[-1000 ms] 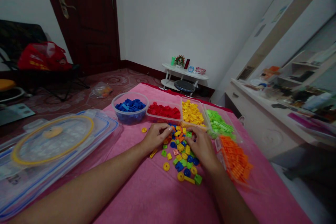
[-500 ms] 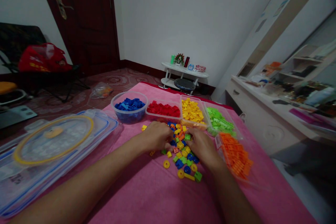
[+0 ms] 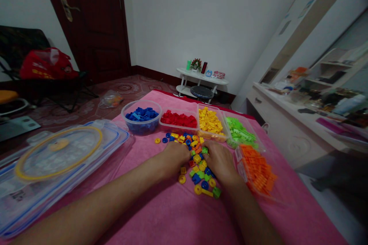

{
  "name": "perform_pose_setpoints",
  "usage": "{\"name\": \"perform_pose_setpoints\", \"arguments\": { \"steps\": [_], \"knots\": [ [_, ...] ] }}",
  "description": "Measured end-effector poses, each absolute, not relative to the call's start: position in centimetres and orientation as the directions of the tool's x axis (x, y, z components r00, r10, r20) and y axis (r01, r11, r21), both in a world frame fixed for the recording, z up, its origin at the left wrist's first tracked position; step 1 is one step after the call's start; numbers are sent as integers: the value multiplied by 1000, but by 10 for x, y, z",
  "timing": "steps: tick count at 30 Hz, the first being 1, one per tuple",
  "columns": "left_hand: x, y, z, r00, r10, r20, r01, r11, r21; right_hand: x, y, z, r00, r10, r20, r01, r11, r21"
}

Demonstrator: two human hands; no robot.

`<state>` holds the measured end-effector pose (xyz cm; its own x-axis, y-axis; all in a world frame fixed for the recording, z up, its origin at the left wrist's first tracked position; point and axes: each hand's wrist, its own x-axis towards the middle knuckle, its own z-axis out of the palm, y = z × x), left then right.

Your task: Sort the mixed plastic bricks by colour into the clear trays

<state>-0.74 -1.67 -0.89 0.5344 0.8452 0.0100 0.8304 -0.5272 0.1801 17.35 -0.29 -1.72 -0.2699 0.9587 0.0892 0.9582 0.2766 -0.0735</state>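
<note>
A heap of mixed coloured bricks (image 3: 198, 160) lies on the pink cloth (image 3: 172, 206). Both hands rest on the heap. My left hand (image 3: 175, 154) lies on its left side with the fingers curled down into the bricks. My right hand (image 3: 219, 160) covers its right side, fingers bent among the pieces. What either hand grips is hidden. Behind the heap stand a round tub of blue bricks (image 3: 141, 116), a tray of red bricks (image 3: 179, 120), a tray of yellow bricks (image 3: 211, 122), a tray of green bricks (image 3: 240, 133) and a tray of orange bricks (image 3: 257, 170).
Clear plastic lids (image 3: 57, 160), one with a yellow ring, lie at the left of the table. A white dresser (image 3: 287, 122) stands at the right. Beyond the table are a small white shelf (image 3: 201, 78), a dark door (image 3: 94, 23) and a chair with a red bag (image 3: 46, 65).
My left hand slid nearer and to the right, uncovering blue and yellow pieces at the back of the heap. My right hand drew slightly nearer over the heap.
</note>
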Motion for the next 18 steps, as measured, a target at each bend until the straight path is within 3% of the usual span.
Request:
{"name": "perform_pose_setpoints", "arguments": {
  "steps": [4, 11, 18],
  "knots": [
    [-7, -19, -12, 526, 847, 81, 807, -527, 266, 172, -4, -18, -235, 965, 119, 968, 244, -58],
    [-6, -20, -20, 598, 801, 35, 791, -597, 136, 171, -2, -19, -292, 951, 97, 946, 302, -117],
    [-6, -17, -25, 584, 812, -17, 807, -578, 122, 169, -3, -19, -216, 976, 32, 976, 217, -9]
  ]
}}
